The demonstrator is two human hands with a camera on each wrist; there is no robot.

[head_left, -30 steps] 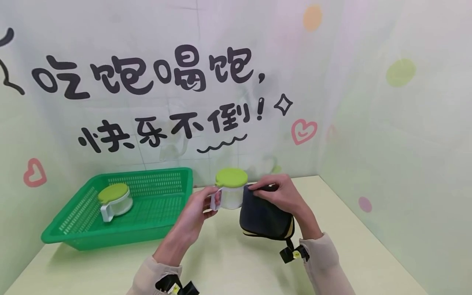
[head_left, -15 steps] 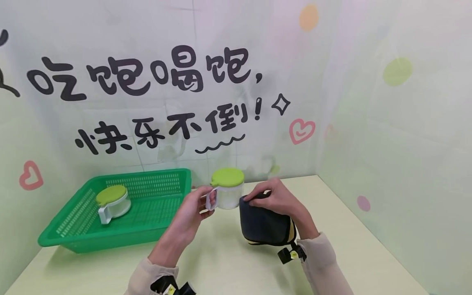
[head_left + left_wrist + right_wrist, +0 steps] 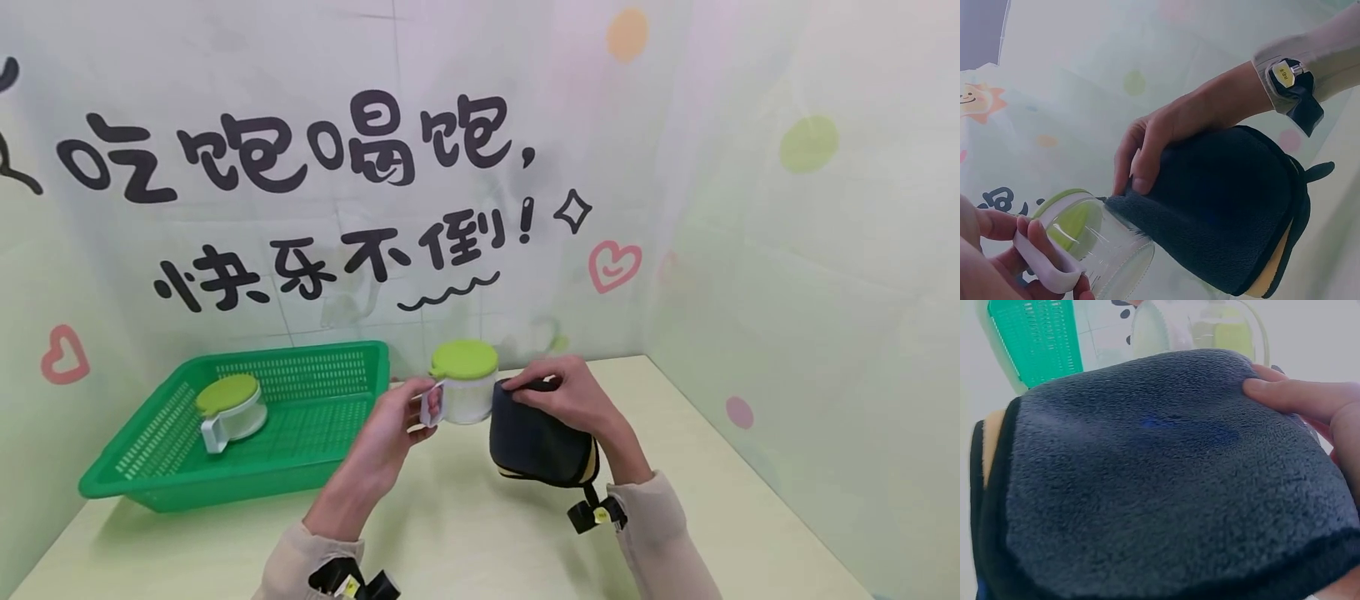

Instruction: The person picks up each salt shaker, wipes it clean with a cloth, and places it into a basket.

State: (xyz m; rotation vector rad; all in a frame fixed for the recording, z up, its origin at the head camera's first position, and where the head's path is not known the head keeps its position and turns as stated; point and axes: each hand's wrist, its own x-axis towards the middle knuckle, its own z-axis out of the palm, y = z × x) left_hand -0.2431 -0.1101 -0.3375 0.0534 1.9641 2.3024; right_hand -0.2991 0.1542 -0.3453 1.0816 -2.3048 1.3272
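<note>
My left hand [image 3: 390,425] grips the white handle [image 3: 1047,269] of a clear jar [image 3: 468,402] with a green lid [image 3: 465,358], held up over the table. My right hand [image 3: 562,392] pinches the upper edge of a folded dark grey cloth [image 3: 540,437] with a black border and a yellowish underside. In the left wrist view, the cloth's corner [image 3: 1122,206] lies against the side of the jar. The right wrist view shows the cloth hanging broad below the thumb [image 3: 1266,392], hiding part of the jar behind it.
A green plastic basket [image 3: 225,483] stands on the left of the pale table [image 3: 465,533]. Inside it is a second jar [image 3: 243,419] with a green lid and white handle. A printed curtain wall [image 3: 450,50] rises right behind the table.
The cloth in my right hand dips slightly and comes back up beside the jar. My left hand keeps its grip on the handle and the jar shifts only a little.
</note>
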